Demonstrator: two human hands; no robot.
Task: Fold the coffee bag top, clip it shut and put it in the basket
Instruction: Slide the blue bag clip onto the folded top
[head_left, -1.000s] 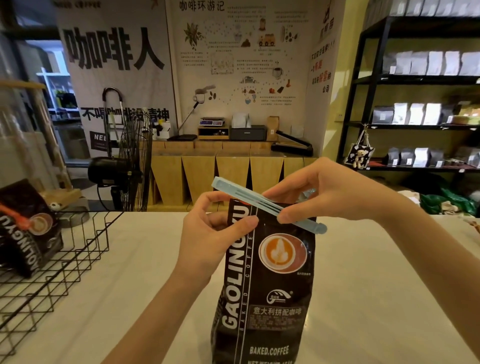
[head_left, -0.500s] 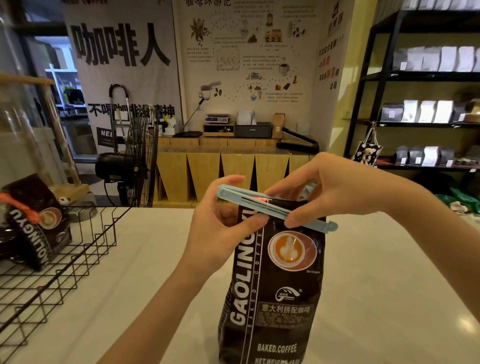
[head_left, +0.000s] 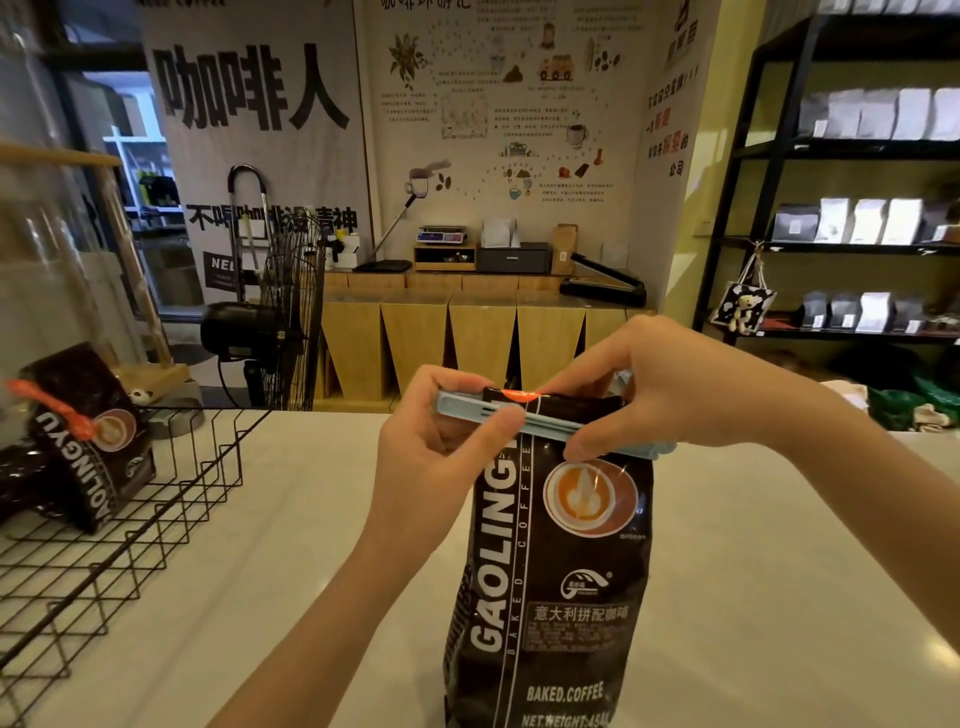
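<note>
A black coffee bag stands upright on the white counter, its top folded over. A long light-blue clip lies across the folded top, slanting down to the right. My left hand pinches the clip's left end and the bag's top corner with thumb and fingers. My right hand presses on the clip's right half from above. A black wire basket stands at the left of the counter, apart from both hands.
In the basket lies another black coffee bag with an orange clip on it. A standing fan is behind the basket. Black shelves with bags stand at the right. The white counter stretches right of the bag.
The clip has come down from above the bag onto its folded top and lies flatter. Both hands moved slightly with it; the bag stays standing.
</note>
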